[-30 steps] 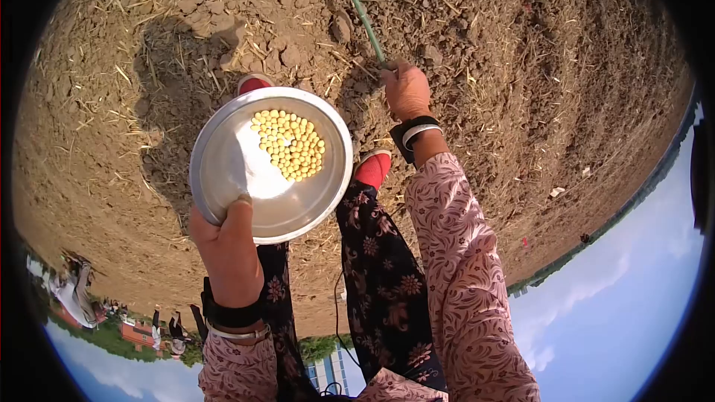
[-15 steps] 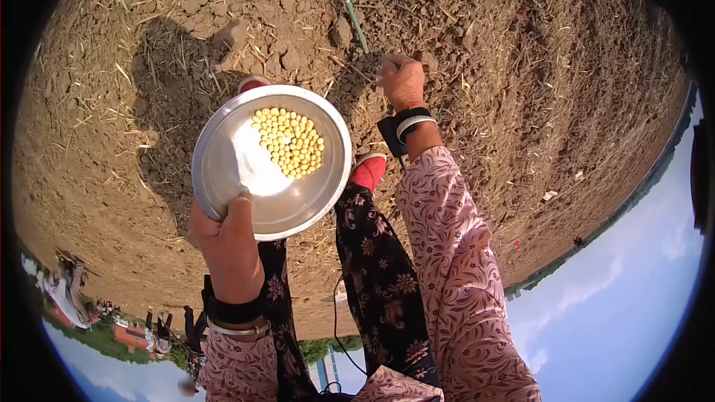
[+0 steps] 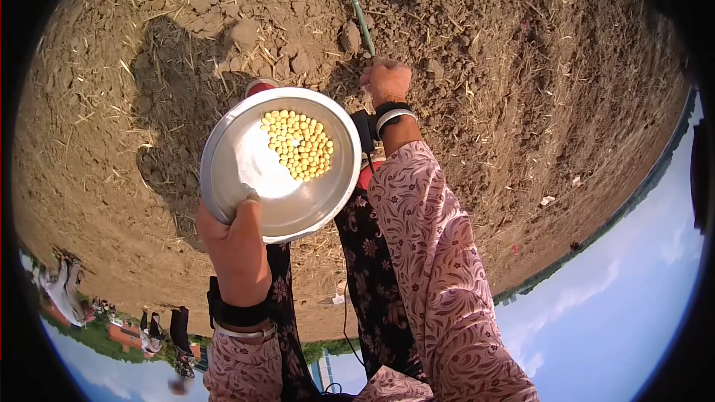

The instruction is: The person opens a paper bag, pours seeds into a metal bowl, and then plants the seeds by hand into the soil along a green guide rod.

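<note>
Seeds fill only the far half of the round silver metal plate [image 3: 253, 171]: a loose patch of pale yellow, bean-like seeds [image 3: 299, 145] lying towards the rim away from the person. The left hand [image 3: 237, 249] holds that plate level from below, thumb hooked over the near rim, fingers hidden under it. The right hand [image 3: 387, 80] is closed in a fist around the top of a thin green rod [image 3: 353, 1], which runs away across the tilled brown soil [image 3: 521, 89] and straw bits. A black band with a white strap sits on the right wrist, and the pink patterned sleeve [image 3: 432, 253] fills the lower middle. A red shoe [image 3: 259, 86] peeks out just past the plate's far rim.

By the look of it, the step in hand is working the rod into the ground, with the seeds kept ready. A next move would call for keeping the plate flat so nothing rolls off, and for freeing the right hand from the rod before any seed can be pinched up.
</note>
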Demonstrator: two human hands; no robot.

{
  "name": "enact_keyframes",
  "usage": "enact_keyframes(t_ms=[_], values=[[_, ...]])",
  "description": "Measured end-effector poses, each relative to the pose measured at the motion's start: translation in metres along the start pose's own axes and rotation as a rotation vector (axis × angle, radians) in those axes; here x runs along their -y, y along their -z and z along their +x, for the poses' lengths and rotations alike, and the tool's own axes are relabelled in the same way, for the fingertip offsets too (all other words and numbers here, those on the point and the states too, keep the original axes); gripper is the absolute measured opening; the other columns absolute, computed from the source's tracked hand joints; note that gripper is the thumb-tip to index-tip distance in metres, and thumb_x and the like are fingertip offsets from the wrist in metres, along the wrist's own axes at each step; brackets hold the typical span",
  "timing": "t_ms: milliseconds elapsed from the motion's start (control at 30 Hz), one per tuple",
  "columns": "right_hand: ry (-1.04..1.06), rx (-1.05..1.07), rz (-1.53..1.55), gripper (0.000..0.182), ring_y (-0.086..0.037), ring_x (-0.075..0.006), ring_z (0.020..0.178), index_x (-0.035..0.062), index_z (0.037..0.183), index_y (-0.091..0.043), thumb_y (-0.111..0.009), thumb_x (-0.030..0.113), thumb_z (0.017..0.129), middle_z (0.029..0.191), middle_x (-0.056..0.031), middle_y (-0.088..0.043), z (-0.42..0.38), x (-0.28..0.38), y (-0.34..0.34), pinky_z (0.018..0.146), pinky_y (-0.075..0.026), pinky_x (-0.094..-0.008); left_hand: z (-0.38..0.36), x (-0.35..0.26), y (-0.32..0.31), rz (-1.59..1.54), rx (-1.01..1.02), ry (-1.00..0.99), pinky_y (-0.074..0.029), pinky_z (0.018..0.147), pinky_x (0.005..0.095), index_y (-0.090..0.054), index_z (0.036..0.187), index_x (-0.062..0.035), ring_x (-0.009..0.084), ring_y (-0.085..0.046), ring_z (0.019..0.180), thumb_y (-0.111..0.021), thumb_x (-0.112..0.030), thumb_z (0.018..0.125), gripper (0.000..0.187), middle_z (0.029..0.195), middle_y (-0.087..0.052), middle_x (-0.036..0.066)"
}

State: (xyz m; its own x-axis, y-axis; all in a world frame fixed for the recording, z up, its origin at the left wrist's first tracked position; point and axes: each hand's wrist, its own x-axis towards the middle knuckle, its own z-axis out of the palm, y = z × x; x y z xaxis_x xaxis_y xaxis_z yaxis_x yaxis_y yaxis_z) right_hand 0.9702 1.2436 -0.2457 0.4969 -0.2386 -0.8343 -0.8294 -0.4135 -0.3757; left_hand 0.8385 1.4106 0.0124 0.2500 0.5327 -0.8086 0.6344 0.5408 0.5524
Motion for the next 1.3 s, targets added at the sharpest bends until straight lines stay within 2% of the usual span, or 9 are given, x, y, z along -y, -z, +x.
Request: enact_keyframes(t_ms=[500,700,933,967,1000,1033,1100,1133,1300], values=[[-0.174,0.077,0.374,0.018,-0.065,-0.0156,0.062,0.0049,0.110,-0.057,-0.051,0.004,0.093,0.083,-0.0099,-0.068,-0.004,0.010,-0.012,0.048,-0.049,-0.0268,-0.001,0.001,0.000,0.014,-0.019,-0.004,-0.045,0.086,0.0294,-0.053,0.114,0.0022,0.0132,-0.057,0.095,-0.052,0.006,0.083,0.031,0.107,-0.059,0.007],[-0.149,0.122,0.373,0.019,-0.062,-0.0151,0.060,0.0001,0.113,-0.055,-0.049,0.006,0.095,0.079,-0.0082,-0.065,-0.009,0.021,-0.014,0.048,-0.047,-0.0255,-0.001,0.003,-0.003,-0.009,-0.009,-0.004,-0.046,0.084,0.0294,-0.055,0.113,0.0024,0.0126,-0.057,0.094,-0.051,0.006,0.083,0.031,0.105,-0.060,0.007],[0.494,0.347,0.063,0.015,-0.057,-0.0067,0.061,-0.0012,0.096,-0.062,-0.058,0.013,0.095,0.076,-0.0020,-0.063,-0.142,0.097,0.060,0.055,-0.048,-0.0219,0.004,0.005,-0.005,0.035,0.026,-0.072,-0.045,0.084,0.0292,-0.057,0.114,0.0041,0.0134,-0.057,0.094,-0.053,0.000,0.083,0.032,0.105,-0.062,0.007],[0.588,0.421,-0.007,0.012,-0.062,-0.0106,0.065,0.0001,0.097,-0.062,-0.062,0.011,0.092,0.078,-0.0048,-0.065,-0.169,0.108,0.068,0.056,-0.049,-0.0226,0.005,0.004,-0.007,0.073,0.026,-0.083,-0.045,0.085,0.0292,-0.057,0.115,0.0042,0.0136,-0.057,0.094,-0.053,-0.002,0.083,0.033,0.106,-0.062,0.007],[0.983,0.406,-0.204,0.011,-0.067,-0.0168,0.072,0.0020,0.096,-0.062,-0.064,0.009,0.089,0.083,-0.0100,-0.067,-0.180,0.112,0.071,0.057,-0.051,-0.0249,0.005,0.003,-0.008,0.067,0.028,-0.085,-0.045,0.085,0.0292,-0.057,0.115,0.0042,0.0136,-0.057,0.094,-0.053,-0.002,0.083,0.033,0.106,-0.062,0.007],[1.129,0.447,-0.320,0.013,-0.067,-0.0218,0.072,0.0035,0.095,-0.063,-0.065,0.005,0.082,0.083,-0.0107,-0.064,-0.192,0.116,0.071,0.058,-0.053,-0.0289,0.005,0.001,-0.009,0.067,0.034,-0.064,-0.044,0.085,0.0294,-0.056,0.117,0.0038,0.0138,-0.057,0.094,-0.053,-0.003,0.083,0.034,0.106,-0.061,0.007],[1.231,0.399,-0.846,0.030,-0.065,-0.0231,0.066,0.0033,0.107,-0.064,-0.066,0.008,0.077,0.088,-0.0068,-0.064,-0.212,0.126,0.069,0.058,-0.054,-0.0300,0.004,-0.003,-0.011,0.065,0.042,-0.046,-0.044,0.086,0.0297,-0.055,0.118,0.0034,0.0140,-0.057,0.094,-0.054,-0.004,0.083,0.035,0.107,-0.061,0.007],[1.234,0.396,-0.847,0.030,-0.065,-0.0231,0.066,0.0033,0.107,-0.064,-0.066,0.008,0.077,0.088,-0.0068,-0.064,-0.211,0.125,0.063,0.058,-0.054,-0.0300,0.003,-0.005,-0.013,0.106,0.022,-0.025,-0.044,0.086,0.0298,-0.055,0.119,0.0030,0.0143,-0.057,0.094,-0.054,-0.004,0.084,0.036,0.107,-0.061,0.007],[1.374,0.387,-1.188,0.016,-0.064,-0.0208,0.066,0.0023,0.086,-0.060,-0.063,0.010,0.071,0.079,-0.0070,-0.057,-0.207,0.118,0.043,0.053,-0.053,-0.0299,0.005,-0.007,-0.015,0.073,0.020,-0.043,-0.044,0.086,0.0301,-0.053,0.121,0.0027,0.0150,-0.057,0.094,-0.054,-0.004,0.084,0.038,0.107,-0.061,0.008]])
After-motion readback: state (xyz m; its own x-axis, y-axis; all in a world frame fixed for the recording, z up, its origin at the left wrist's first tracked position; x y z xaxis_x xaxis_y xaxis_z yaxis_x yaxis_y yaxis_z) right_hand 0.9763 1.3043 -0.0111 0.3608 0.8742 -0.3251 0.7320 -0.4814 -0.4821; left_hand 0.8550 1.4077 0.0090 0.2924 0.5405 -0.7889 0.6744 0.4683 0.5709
